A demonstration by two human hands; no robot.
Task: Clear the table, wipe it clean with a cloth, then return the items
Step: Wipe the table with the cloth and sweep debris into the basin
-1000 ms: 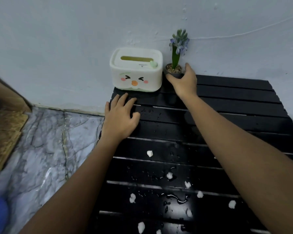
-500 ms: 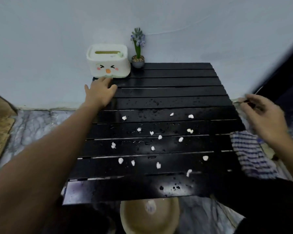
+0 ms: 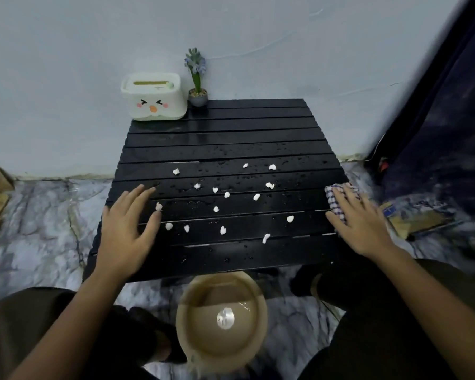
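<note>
- Many white crumbs (image 3: 223, 230) and droplets dot the black slatted surface (image 3: 225, 144)
- Left hand (image 3: 126, 229) lies flat, fingers spread, holding nothing
- Right hand (image 3: 359, 223) presses the blue checked cloth (image 3: 336, 200) flat: wiping seems about to start, likely toward the beige bowl (image 3: 221, 322)

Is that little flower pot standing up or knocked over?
Upright: the flower pot sits flat at the table's back edge, stem pointing straight up.

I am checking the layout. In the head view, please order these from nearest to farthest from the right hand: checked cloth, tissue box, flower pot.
1. Checked cloth: under the right hand, table's right edge.
2. Flower pot: far edge, at the wall.
3. Tissue box: far left corner.
</note>
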